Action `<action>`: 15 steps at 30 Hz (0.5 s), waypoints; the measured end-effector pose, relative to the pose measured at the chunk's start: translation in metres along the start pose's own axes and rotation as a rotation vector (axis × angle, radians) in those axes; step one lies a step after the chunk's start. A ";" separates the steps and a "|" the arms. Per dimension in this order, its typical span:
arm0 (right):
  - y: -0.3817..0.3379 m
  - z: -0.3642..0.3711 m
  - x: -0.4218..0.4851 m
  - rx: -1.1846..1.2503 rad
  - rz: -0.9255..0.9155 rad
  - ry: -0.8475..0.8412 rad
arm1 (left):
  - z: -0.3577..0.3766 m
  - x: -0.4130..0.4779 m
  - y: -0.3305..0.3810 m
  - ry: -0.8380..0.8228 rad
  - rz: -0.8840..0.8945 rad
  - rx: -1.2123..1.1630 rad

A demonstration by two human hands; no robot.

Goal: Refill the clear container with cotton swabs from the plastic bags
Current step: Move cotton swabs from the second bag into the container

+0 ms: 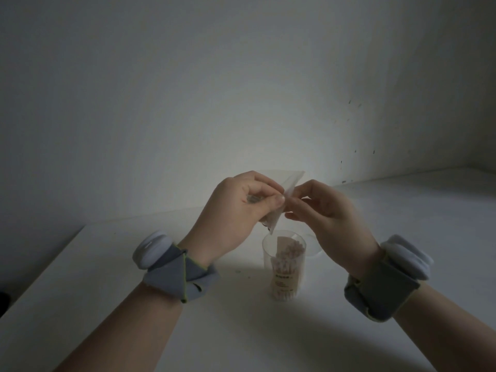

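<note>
A clear cylindrical container (284,267) stands upright on the white table, partly filled with cotton swabs (288,260). Just above its open mouth a small plastic bag (279,213) is held tilted, its lower corner pointing down into the opening. My left hand (236,210) grips the bag, thumb and fingers curled round it. My right hand (327,208) pinches the bag's right edge with its fingertips. Whether the bag holds swabs I cannot make out in the dim light.
The white table (107,291) has its left edge at the left of the view and meets the walls behind and on the right. A clear round lid (314,248) lies just right of the container, partly hidden by my right hand. Both wrists wear grey bands.
</note>
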State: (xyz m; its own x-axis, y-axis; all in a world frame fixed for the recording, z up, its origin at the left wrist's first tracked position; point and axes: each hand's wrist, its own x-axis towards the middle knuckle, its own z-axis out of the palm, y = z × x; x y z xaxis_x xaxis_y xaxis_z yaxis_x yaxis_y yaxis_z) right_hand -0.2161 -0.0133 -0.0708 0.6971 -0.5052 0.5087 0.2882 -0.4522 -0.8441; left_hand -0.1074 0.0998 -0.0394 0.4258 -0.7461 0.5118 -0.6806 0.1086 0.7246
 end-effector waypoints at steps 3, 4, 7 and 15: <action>0.000 -0.001 0.000 -0.010 -0.014 0.008 | 0.001 -0.001 0.002 -0.006 0.024 0.022; -0.001 -0.001 0.000 -0.007 -0.018 0.005 | 0.001 0.000 0.002 -0.006 0.026 0.024; -0.001 -0.001 0.000 -0.012 -0.016 -0.010 | 0.000 0.000 0.000 -0.008 0.026 0.025; 0.004 -0.001 -0.001 0.058 0.008 0.084 | 0.003 -0.004 0.000 0.089 0.219 0.262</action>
State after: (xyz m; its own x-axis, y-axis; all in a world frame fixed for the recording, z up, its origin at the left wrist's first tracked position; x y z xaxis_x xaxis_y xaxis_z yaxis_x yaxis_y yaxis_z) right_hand -0.2163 -0.0155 -0.0739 0.6425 -0.5695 0.5127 0.3227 -0.4057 -0.8551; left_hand -0.1109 0.1005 -0.0432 0.2954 -0.6624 0.6884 -0.8865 0.0786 0.4560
